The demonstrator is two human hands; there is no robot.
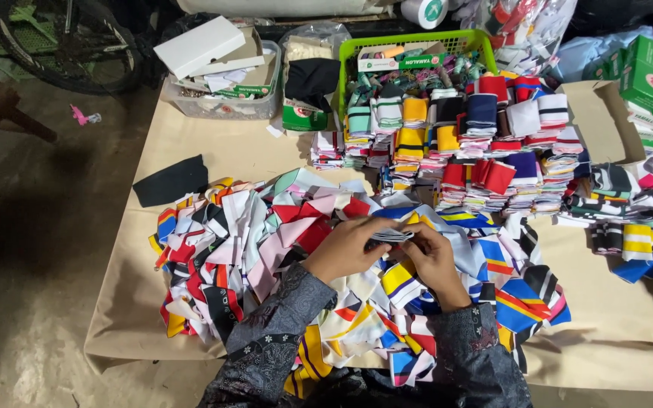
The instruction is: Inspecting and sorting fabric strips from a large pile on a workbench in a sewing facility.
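Evidently sorting: left hand (349,249) and right hand (434,257) both pinch a small folded cloth strip (393,236), held above the loose heap (266,249), with neat stacks (478,151) behind that heap on the desk (614,302).

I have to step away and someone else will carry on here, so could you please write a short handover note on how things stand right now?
Left hand and right hand: together they pinch a small folded grey-and-white fabric piece above the loose pile.
Loose pile of mixed coloured fabric strips: spread on the brown paper sheet, in front of the person.
Done: folded stacks in rows behind the pile, beside the green basket.
Left: most of the loose pile is unfolded.
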